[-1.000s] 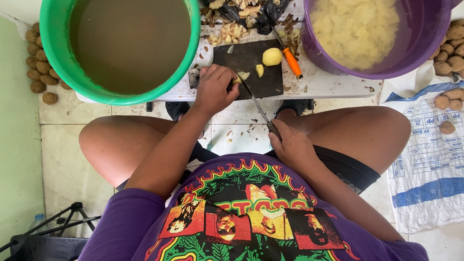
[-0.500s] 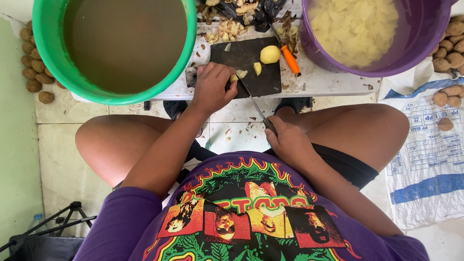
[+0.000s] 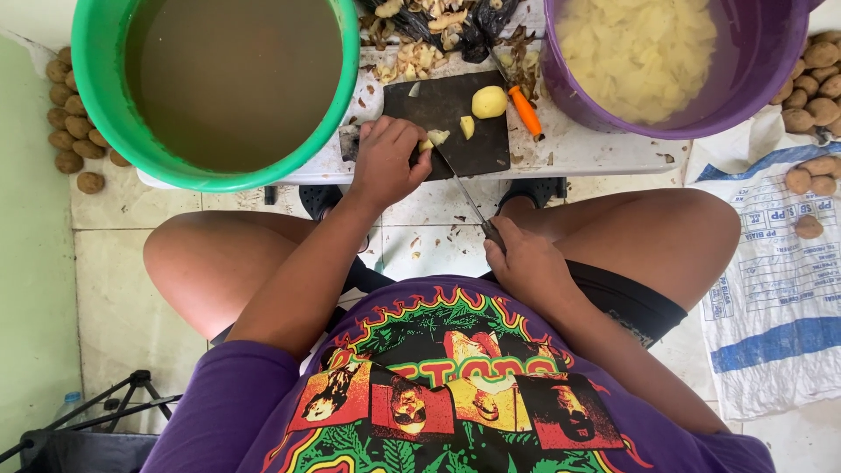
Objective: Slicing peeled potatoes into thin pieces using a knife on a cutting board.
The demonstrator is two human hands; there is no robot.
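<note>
The left hand [image 3: 388,162] presses a potato piece [image 3: 426,145] down on the black board [image 3: 451,123], fingers curled over it near the board's near edge. The right hand [image 3: 526,267] is clenched round the handle of a knife [image 3: 464,194] — its tip lies at that piece. Two cut bits [image 3: 440,136] and a peeled potato [image 3: 490,102] sit further in, towards the board's far right corner. An orange peeler [image 3: 527,111] lies just beside the board — between it and the purple tub [image 3: 771,61]. The green tub [image 3: 101,105] stands at the bench's left end.

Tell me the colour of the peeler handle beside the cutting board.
Orange; the peeler handle shows in the head view.
</note>
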